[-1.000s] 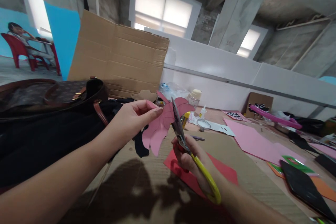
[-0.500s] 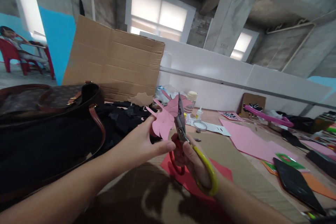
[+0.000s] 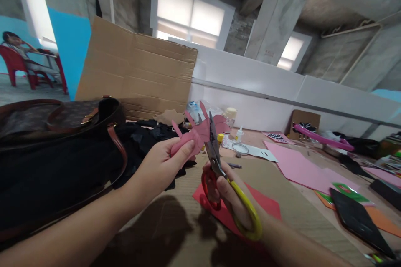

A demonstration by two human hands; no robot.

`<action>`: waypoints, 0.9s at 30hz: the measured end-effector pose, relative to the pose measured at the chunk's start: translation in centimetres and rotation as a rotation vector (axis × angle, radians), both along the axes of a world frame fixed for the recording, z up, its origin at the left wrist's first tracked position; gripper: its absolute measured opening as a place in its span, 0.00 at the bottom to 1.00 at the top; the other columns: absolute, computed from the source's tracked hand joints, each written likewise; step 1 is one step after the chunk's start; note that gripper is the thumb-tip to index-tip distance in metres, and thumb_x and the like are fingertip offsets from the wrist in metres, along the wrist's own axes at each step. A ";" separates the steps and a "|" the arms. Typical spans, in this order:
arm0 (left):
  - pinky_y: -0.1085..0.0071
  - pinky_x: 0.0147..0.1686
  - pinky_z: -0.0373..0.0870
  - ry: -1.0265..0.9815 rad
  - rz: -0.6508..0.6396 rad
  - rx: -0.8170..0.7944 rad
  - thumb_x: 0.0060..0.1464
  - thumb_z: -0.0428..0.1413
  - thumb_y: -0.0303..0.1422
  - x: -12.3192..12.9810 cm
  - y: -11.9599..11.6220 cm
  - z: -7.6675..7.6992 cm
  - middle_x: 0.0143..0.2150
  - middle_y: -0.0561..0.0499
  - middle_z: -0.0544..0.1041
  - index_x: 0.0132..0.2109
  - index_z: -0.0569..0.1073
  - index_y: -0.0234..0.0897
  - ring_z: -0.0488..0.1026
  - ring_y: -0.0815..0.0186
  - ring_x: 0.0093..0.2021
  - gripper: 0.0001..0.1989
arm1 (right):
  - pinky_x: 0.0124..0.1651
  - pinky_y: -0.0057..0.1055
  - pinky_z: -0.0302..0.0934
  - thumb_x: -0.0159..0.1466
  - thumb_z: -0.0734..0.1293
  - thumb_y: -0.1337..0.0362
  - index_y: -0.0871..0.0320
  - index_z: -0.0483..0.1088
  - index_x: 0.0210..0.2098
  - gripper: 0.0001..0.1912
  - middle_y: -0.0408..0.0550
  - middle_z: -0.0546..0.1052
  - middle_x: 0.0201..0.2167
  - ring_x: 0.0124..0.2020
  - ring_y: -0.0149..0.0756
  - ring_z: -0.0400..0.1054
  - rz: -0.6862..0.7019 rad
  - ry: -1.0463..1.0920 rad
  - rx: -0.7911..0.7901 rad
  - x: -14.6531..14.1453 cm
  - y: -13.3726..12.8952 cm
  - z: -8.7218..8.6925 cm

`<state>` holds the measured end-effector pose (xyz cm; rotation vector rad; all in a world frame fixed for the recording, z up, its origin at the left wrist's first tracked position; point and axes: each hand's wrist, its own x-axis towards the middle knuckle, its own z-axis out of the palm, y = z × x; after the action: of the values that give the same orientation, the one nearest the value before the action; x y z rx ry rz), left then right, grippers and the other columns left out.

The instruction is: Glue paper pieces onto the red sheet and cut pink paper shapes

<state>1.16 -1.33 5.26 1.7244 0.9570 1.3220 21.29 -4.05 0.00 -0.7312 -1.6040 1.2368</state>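
My left hand [image 3: 171, 156] pinches a pink paper cutout [image 3: 196, 132] between thumb and fingers. Narrow strips stick up from the cutout, and pencil-like lines curve across its right part. My right hand [image 3: 232, 196] is closed round the scissors [image 3: 214, 160], which have one red and one yellow handle loop. Their blades stand slightly apart, pointing up, at the right part of the cutout. Whether paper lies between the blades I cannot tell. Under my right hand a red paper sheet [image 3: 266, 202] lies on a cardboard sheet [image 3: 291, 217].
A dark handbag [image 3: 62, 167] stands at the left, beside crumpled black material [image 3: 140, 142]. Behind it leans a big cardboard panel [image 3: 140, 75]. To the right lie pink paper sheets [image 3: 297, 167], a tape ring [image 3: 240, 148], a glue bottle [image 3: 239, 134] and a black flat case [image 3: 360, 221].
My left thumb has come up from beside the scissors and now presses on the pink cutout, which has turned. The scissor blades have parted a little.
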 end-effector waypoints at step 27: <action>0.71 0.34 0.65 0.107 0.043 0.059 0.63 0.52 0.49 -0.5 0.6 -0.3 0.31 0.51 0.78 0.33 0.77 0.37 0.71 0.63 0.33 0.21 | 0.27 0.27 0.52 0.69 0.64 0.44 0.55 0.64 0.52 0.23 0.38 0.62 0.29 0.24 0.27 0.55 0.020 -0.013 0.002 0.5 0.4 -0.6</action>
<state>0.71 -0.73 5.01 1.8444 1.0293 1.3074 21.81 -3.64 -0.58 -0.7250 -1.6264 1.2464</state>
